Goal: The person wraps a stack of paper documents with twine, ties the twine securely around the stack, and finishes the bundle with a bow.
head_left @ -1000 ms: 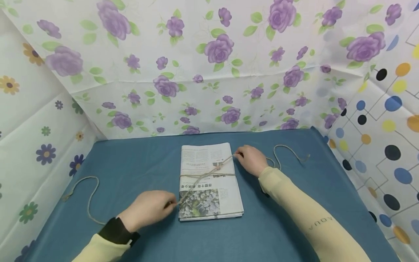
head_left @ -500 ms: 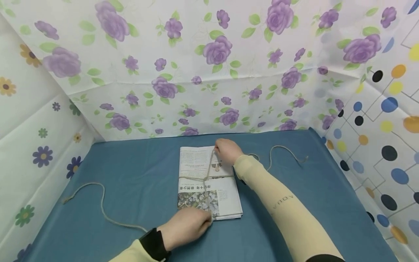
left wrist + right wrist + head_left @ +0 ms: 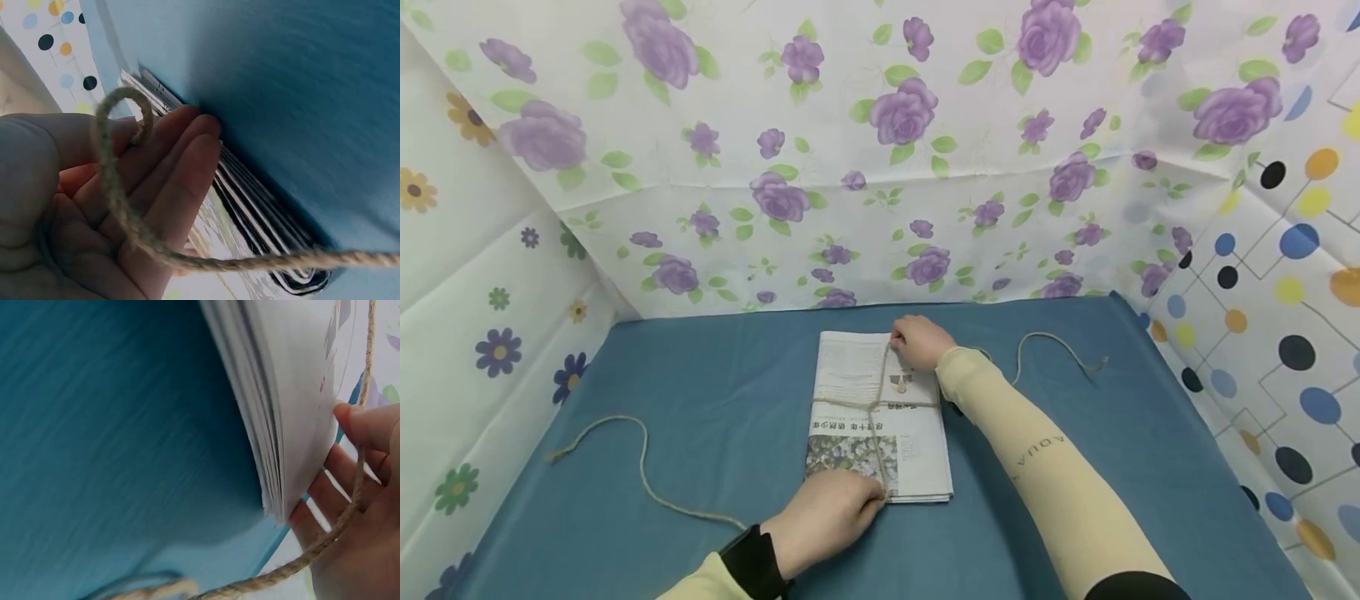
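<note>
A folded stack of newspapers (image 3: 921, 462) lies on the blue cloth. Twine (image 3: 874, 425) crosses over its top: one strand runs side to side, the other front to back, and they meet near the middle. At the stack's front edge, my left hand (image 3: 831, 512) pinches the near strand between thumb and fingers; in the left wrist view its fingers (image 3: 187, 162) lie against the layered paper edge. My right hand (image 3: 922, 342) pinches the far strand at the back edge. The right wrist view has its thumb (image 3: 369, 425) on the twine and fingers by the paper's edge.
One loose twine tail (image 3: 651, 477) trails over the cloth to the left, another tail (image 3: 1052, 335) curls at the right. A flowered sheet (image 3: 850, 250) hangs behind the blue cloth (image 3: 715, 375), and a dotted sheet (image 3: 1262, 350) hangs on the right.
My left hand has moved right to the front edge, my right hand left to the back edge. The twine has swung from diagonal to front-to-back. Over the last half second, little has moved.
</note>
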{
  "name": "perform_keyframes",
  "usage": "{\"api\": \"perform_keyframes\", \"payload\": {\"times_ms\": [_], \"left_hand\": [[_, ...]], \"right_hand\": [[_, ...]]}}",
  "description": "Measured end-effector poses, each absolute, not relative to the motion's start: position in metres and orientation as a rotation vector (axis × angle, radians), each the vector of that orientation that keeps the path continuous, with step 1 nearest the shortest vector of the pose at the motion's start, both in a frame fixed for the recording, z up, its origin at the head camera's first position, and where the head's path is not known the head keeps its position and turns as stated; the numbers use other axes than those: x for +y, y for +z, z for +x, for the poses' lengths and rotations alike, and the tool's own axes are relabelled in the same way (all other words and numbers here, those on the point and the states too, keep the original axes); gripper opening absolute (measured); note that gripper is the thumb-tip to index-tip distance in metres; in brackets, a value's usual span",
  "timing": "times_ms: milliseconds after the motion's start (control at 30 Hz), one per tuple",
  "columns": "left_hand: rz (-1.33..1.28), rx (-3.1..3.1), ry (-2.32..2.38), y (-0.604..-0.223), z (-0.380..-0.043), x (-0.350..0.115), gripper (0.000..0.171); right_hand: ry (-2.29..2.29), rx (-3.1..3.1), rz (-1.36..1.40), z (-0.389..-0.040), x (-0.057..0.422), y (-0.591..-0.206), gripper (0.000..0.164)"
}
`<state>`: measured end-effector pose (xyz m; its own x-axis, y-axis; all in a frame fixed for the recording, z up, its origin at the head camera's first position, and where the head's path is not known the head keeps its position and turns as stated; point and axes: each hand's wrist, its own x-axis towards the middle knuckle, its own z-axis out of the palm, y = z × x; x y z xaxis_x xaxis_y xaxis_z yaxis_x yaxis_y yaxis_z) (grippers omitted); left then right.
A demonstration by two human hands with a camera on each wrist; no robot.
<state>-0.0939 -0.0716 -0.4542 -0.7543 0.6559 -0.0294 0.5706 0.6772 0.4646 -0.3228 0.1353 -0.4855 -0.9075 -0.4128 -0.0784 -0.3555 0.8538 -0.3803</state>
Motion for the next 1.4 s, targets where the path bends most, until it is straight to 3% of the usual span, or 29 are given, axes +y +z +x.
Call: {"api": "perform_keyframes", "payload": {"times_ms": [267,467,667,967,1400], "left_hand": [[0.858,2.822,0.619,-0.45,-0.105,-0.104,0.015],[0.621,2.923,0.583,-0.452,-0.127,-0.13,0.019],[0.428,2.971,0.681,-0.456,-0.157,-0.148,0.015],[0.3,3.002,0.876,-0.467,-0.194,-0.154,0.02],[0.261,3.002,0.942,-0.472,-0.195,-0.156,0.018]], "right_hand": [[-0.6,2.926,-0.432,-0.313,0.18,-0.486,0.022],[-0.723,2.909,-0.238,-0.274,0.209,-0.476,0.021],[-0.824,2.896,-0.231,-0.231,0.227,-0.473,0.017],[-1.049,2.697,-0.201,-0.195,0.239,-0.478,0.015],[-1.19,2.558,-0.076,-0.197,0.244,-0.487,0.017]]}}
